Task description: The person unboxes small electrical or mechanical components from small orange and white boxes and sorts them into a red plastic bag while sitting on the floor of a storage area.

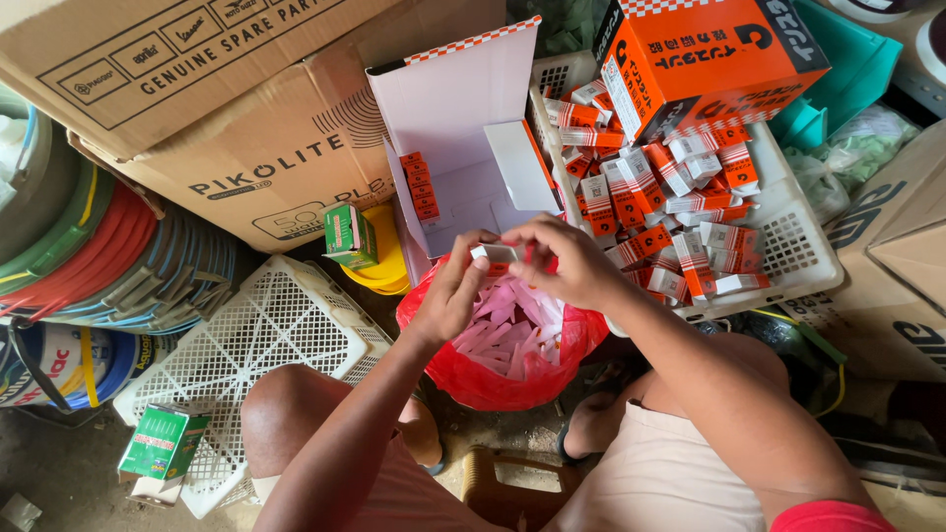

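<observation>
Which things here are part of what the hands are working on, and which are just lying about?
In hand:
- small white and orange box, held by left hand and right hand
- red bag of white slips
- white basket of small boxes
- open white carton

Lying about:
- green boxes
- empty white crate
- hose coils
- brown cardboard cartons

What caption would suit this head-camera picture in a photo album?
Two hands, left hand and right hand, hold a small orange-and-white box over a red bag, beside a white basket of boxes.
</observation>
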